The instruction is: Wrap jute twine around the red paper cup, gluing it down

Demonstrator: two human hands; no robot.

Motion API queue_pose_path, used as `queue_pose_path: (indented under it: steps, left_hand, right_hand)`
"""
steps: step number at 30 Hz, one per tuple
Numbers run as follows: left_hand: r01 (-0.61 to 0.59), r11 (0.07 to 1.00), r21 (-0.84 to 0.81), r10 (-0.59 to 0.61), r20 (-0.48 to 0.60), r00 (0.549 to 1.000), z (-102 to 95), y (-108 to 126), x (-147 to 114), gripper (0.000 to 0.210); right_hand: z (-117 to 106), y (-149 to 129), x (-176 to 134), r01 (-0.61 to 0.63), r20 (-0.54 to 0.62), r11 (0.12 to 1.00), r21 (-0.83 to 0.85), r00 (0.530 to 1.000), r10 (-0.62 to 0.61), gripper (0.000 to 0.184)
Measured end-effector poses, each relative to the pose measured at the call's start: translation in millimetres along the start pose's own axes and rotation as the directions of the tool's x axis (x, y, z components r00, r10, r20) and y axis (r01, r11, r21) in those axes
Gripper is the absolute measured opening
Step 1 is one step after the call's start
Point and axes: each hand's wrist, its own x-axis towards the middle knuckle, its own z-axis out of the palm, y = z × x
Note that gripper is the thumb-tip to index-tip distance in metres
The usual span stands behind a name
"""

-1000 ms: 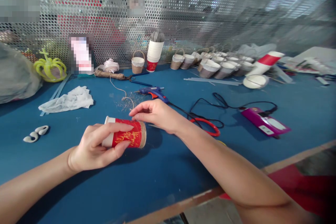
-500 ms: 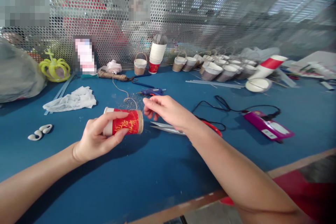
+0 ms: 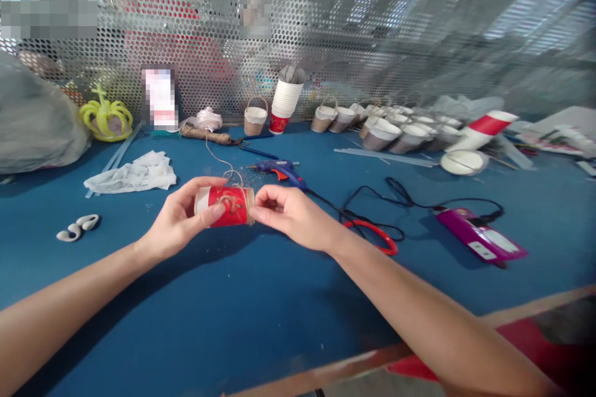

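Clasped by the left hand, the red paper cup tilts sideways over the blue table; the right hand apparently pinches twine at the cup's base (contact partly hidden).

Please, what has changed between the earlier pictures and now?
The right hand, apart from the red-and-white paper cup just before, now touches the brown twine band at its end. The left hand kept its hold and moved the cup forward, toward the blue-and-red plastic glue gun. The glue gun and purple power strip stayed.
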Motion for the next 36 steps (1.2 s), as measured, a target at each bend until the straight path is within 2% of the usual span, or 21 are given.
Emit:
queue_pose_path:
  steps: [3, 5, 8, 11, 13, 14, 16, 20, 24, 28, 31, 33, 34, 35, 36]
  left_hand:
    - [0.131, 0.985, -0.11, -0.131, 0.01, 0.991, 3.5, -1, 1, 0.036]
    - [0.135, 0.987, -0.089, -0.135, 0.004, 0.991, 5.1, -1, 0, 0.035]
    - [0.076, 0.996, 0.037, -0.077, 0.011, 0.997, 6.1, 1, -2, 0.035]
    - [-0.001, 0.979, 0.203, -0.009, 0.05, 0.999, 6.4, 3, -5, 0.035]
    - [-0.042, 0.957, 0.286, 0.017, 0.087, 0.996, 6.9, 5, -6, 0.034]
    - [-0.062, 0.947, 0.314, 0.028, 0.112, 0.993, 7.2, 5, -7, 0.034]
    - [-0.116, 0.93, 0.349, 0.056, 0.176, 0.983, 7.6, 5, -8, 0.035]
    - [-0.184, 0.911, 0.369, 0.087, 0.263, 0.961, 7.1, 2, -11, 0.037]
    - [-0.152, 0.91, 0.385, 0.048, 0.268, 0.962, 6.5, 0, -11, 0.038]
    - [-0.117, 0.903, 0.413, 0.008, 0.256, 0.967, 7.4, 1, -9, 0.029]
    - [-0.074, 0.89, 0.45, -0.042, 0.244, 0.969, 8.1, 3, -8, 0.028]
    - [-0.068, 0.884, 0.462, -0.044, 0.227, 0.973, 8.3, 4, -8, 0.026]
    - [-0.073, 0.881, 0.467, -0.035, 0.218, 0.975, 8.3, 5, -9, 0.025]
    - [-0.08, 0.878, 0.472, -0.025, 0.211, 0.977, 8.3, 5, -9, 0.025]
    - [-0.087, 0.874, 0.478, -0.017, 0.209, 0.978, 8.4, 5, -9, 0.024]
  right_hand:
    - [6, 4, -4, 0.028, 0.032, 0.998, -0.053, 0.999, -0.026, 0.016]
    - [10, 7, -5, 0.005, 0.053, 0.999, -0.043, 0.999, -0.003, 0.018]
    - [11, 10, -5, -0.041, 0.04, 0.999, 0.001, 0.998, 0.041, 0.022]
    - [10, 12, -5, -0.036, -0.137, 0.995, -0.089, 0.99, 0.023, 0.022]
    - [10, 11, -6, 0.014, -0.246, 0.978, -0.208, 0.967, -0.066, 0.019]
    - [10, 10, -6, 0.045, -0.254, 0.967, -0.249, 0.961, -0.11, 0.019]
    - [10, 9, -6, 0.101, -0.184, 0.96, -0.262, 0.971, -0.153, 0.026]
    - [13, 8, -7, 0.085, -0.038, 0.99, -0.116, 0.995, -0.09, 0.043]
    - [16, 9, -7, 0.057, -0.008, 0.998, 0.028, 0.998, -0.057, 0.048]
    - [14, 10, -5, 0.03, 0.012, 0.998, 0.054, 0.999, -0.03, 0.049]
    - [0, 9, -1, 0.021, -0.058, 0.999, 0.046, 0.998, -0.018, 0.049]
    - [-18, 9, 6, 0.009, -0.163, 1.0, -0.028, 0.987, -0.013, 0.05]
    - [-29, 10, 10, -0.012, -0.231, 0.994, -0.113, 0.973, -0.015, 0.047]
    - [-40, 12, 15, -0.085, -0.316, 0.96, -0.266, 0.949, -0.004, 0.043]
    - [-50, 15, 21, -0.224, -0.39, 0.867, -0.445, 0.92, 0.038, 0.038]
